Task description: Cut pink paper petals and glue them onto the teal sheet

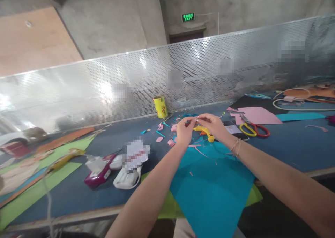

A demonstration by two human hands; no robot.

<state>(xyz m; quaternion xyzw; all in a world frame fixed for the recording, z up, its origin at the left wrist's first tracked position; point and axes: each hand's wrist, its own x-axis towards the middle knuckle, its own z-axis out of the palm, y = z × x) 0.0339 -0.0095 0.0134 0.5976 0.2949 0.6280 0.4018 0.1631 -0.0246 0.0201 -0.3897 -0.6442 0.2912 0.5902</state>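
Note:
My left hand (184, 129) and my right hand (211, 125) meet over the table, thumbs and fingertips pinched together. Between them is a tiny pale piece (197, 119), too small to name. Just under my right hand lies a yellow tool (208, 132) that looks like a hot glue gun, partly hidden. A large blue sheet (211, 182) stretches toward me below my wrists and hangs past the table edge, with a green sheet (170, 205) beneath it. Pink and blue paper scraps (159, 139) are strewn around my left hand.
Scissors (252, 129) with yellow and red handles lie right, by pink paper (259, 115). A yellow cylinder (160, 107) stands against the perforated metal screen (125, 84). Left are a purple power strip (98, 175), a white charger (127, 178), and green sheets (60, 175).

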